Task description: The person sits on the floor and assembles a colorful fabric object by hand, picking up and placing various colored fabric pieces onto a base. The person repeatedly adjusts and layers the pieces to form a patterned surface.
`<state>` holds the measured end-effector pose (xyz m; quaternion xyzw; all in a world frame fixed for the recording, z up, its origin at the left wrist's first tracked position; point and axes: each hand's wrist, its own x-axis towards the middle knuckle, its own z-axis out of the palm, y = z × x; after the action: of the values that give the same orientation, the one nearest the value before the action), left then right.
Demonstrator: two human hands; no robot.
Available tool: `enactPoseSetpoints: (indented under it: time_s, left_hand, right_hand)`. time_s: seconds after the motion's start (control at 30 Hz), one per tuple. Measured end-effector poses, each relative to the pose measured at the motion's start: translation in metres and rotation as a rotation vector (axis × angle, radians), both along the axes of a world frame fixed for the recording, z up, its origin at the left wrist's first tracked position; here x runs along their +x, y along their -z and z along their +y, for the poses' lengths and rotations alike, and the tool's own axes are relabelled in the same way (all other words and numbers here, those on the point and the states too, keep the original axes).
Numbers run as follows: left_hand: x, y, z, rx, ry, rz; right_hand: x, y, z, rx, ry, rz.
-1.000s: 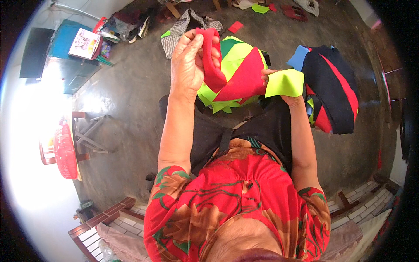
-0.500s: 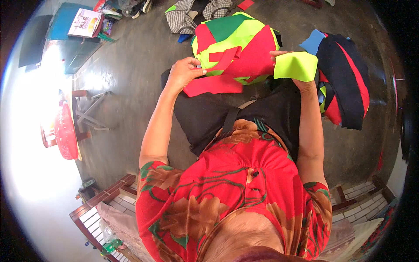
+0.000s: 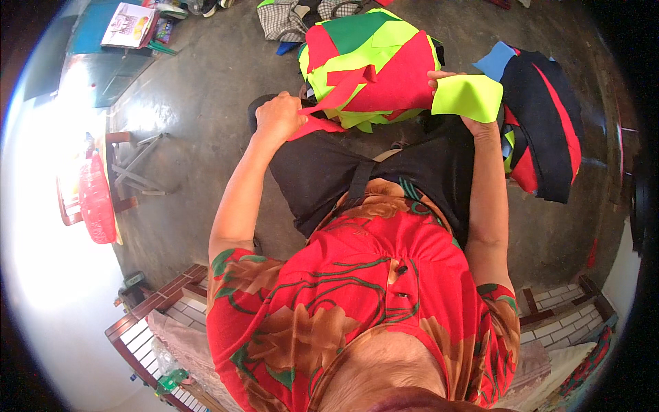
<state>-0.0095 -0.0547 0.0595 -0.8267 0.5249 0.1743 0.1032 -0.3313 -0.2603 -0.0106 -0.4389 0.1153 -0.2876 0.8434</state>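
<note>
A heap of cloth pieces in red, lime yellow and green lies in front of my knees. My left hand is closed on the end of a red cloth strip, which stretches from the heap's upper face to my fist. Below that fist hangs another bit of red cloth. Over at the heap's right side, my right hand holds a lime-yellow cloth piece that covers most of the palm. Its fingertips show at the piece's upper left corner.
A bundle of black, red and blue cloth lies on the floor to the right. Beyond the heap is checked cloth. At left stand a teal table, grey metal legs and a red plastic object.
My left hand has moved a little left and closed into a fist, drawing the red strip out from the heap. The red cloth below has shifted left. My right hand stays nearly still.
</note>
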Motion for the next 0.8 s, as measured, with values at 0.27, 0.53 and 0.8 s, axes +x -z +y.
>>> enactPoseSetpoints:
  time_s: [0.27, 0.53, 0.8]
  left_hand:
    - [0.023, -0.028, -0.009, -0.196, -0.359, 0.924]
    - [0.026, -0.061, -0.018, -0.736, -0.278, 1.347]
    - [0.041, -0.099, -0.037, -0.827, -0.248, 1.410]
  right_hand:
    - [-0.003, 0.006, 0.000, -0.056, -0.007, -0.025]
    - [0.000, -0.001, -0.001, 0.048, -0.019, 0.058]
    - [-0.001, 0.005, -0.001, -0.012, -0.012, -0.041]
